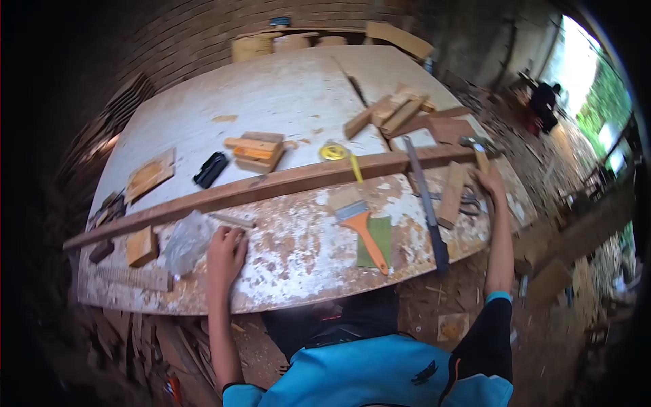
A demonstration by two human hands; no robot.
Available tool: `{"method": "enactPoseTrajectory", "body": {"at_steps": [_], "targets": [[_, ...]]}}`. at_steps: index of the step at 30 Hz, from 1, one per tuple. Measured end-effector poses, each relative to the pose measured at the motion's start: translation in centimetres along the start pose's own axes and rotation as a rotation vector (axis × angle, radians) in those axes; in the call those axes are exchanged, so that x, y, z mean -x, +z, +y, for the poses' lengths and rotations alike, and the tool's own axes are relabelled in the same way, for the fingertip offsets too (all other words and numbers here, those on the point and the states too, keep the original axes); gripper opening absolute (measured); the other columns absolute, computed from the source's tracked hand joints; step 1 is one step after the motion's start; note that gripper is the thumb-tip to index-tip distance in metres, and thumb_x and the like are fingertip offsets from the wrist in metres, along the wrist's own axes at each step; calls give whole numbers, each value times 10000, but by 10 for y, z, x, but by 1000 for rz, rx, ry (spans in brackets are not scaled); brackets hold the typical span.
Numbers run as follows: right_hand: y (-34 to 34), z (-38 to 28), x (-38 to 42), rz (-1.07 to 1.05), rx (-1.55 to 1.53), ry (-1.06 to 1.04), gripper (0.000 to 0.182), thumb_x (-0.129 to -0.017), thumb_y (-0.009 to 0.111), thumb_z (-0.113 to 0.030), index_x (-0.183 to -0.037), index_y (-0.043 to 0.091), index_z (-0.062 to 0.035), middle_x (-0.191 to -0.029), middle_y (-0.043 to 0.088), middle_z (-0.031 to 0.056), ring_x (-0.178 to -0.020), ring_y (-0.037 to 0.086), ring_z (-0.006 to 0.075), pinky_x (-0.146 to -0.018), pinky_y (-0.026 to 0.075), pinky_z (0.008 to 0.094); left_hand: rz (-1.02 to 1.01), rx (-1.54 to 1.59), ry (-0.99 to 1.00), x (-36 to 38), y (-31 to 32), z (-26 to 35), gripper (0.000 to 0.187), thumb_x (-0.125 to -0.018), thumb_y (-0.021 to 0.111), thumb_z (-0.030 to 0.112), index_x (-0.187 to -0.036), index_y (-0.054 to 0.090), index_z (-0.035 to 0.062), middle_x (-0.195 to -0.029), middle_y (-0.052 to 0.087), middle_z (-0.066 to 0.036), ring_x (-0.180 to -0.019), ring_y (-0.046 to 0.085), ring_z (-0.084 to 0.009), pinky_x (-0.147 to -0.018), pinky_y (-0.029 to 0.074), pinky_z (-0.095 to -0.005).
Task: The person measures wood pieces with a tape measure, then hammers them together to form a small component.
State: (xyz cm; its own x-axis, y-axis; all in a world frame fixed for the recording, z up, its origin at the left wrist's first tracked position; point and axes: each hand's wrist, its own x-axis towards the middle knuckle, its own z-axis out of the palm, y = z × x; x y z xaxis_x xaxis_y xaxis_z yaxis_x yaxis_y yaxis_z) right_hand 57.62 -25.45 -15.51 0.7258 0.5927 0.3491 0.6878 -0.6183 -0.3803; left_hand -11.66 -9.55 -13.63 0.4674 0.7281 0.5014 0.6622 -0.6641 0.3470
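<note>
Two hands are on the tabletop [298, 102]. The left hand [226, 252] lies at about 8 o'clock with its fingers curled loosely, holding nothing, just beside a clear plastic bag [186, 241] and touching a thin metal rod [232, 220]. The right hand [489, 182] is at 3 o'clock, its fingers wrapped around the handle of a hammer [477, 148]. A long wooden plank [271, 184] lies across the middle. An orange paintbrush [363, 224] lies between the hands.

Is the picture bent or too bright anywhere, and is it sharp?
Head view: strong fisheye, the long plank and the table edge curve; corners are black; daylight at upper right is blown out; the left hand and brush look fairly sharp.
</note>
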Motion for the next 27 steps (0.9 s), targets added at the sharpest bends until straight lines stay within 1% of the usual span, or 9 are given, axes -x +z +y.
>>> {"method": "enactPoseTrajectory", "body": {"at_steps": [4,6,11,13,15,16,19,23,27], "targets": [[-2,7,-16,-283,-458,186,320,-735,666,-212,-905,602,53,-720,621,82,-631,609,160,-534,472,327,53,32,-24,0,-3,8,235,-780,635,108,-1009,608,62,-944,562,-143,-875,565,-326,-746,461,-402],[-24,-14,-5,-250,-450,179,213,-739,642,-177,-797,591,21,-683,596,78,-554,548,111,-475,422,265,69,80,-21,-8,-6,12,252,-782,635,109,-1027,602,63,-949,559,-142,-905,555,-319,-771,454,-400],[-49,-78,48,-90,-508,88,277,-787,608,-153,-982,490,3,-653,503,22,-497,482,94,-389,395,252,212,157,-4,-53,2,-4,320,-790,636,143,-1088,567,46,-962,565,-132,-914,548,-294,-799,434,-400],[-88,-124,78,-349,-843,150,322,-782,615,-168,-1012,500,26,-729,522,41,-554,504,83,-407,408,230,194,186,-105,-92,4,3,392,-792,634,204,-1137,546,42,-1005,587,-150,-967,551,-295,-834,432,-403],[-101,-160,109,-581,-1238,221,350,-790,610,-171,-1045,490,37,-793,530,53,-591,518,74,-417,426,209,220,146,-108,-134,30,-10,712,-720,683,412,-1290,447,56,-1093,581,-212,-1045,536,-347,-917,416,-398],[-101,-171,123,-675,-1466,261,356,-800,602,-166,-1063,475,38,-818,528,56,-600,520,71,-417,436,199,-43,84,-329,-155,24,3,923,-632,714,536,-1349,372,67,-1189,502,-284,-1109,486,-391,-948,397,-409],[-84,-213,178,-925,-1868,309,412,-806,584,-143,-1147,415,14,-887,523,65,-609,532,77,-435,472,197,-186,-128,-526,-187,73,-5,1057,-558,740,582,-1398,298,115,-1272,390,-334,-1175,421,-428,-967,388,-422],[-51,-241,241,-1001,-1666,366,462,-754,584,-86,-1182,418,-27,-970,559,124,-639,557,120,-496,521,228,-198,115,-549,-202,88,-30,1108,-498,788,547,-1411,276,183,-1320,316,-314,-1227,369,-434,-1001,373,-423],[-51,-284,263,-1155,-1671,318,584,-705,566,-16,-1254,372,29,-1096,547,196,-758,569,149,-707,533,260,-156,307,-452,-204,84,-50,1082,-446,837,433,-1378,347,181,-1296,371,-247,-1212,406,-383,-1026,366,-404]]}}
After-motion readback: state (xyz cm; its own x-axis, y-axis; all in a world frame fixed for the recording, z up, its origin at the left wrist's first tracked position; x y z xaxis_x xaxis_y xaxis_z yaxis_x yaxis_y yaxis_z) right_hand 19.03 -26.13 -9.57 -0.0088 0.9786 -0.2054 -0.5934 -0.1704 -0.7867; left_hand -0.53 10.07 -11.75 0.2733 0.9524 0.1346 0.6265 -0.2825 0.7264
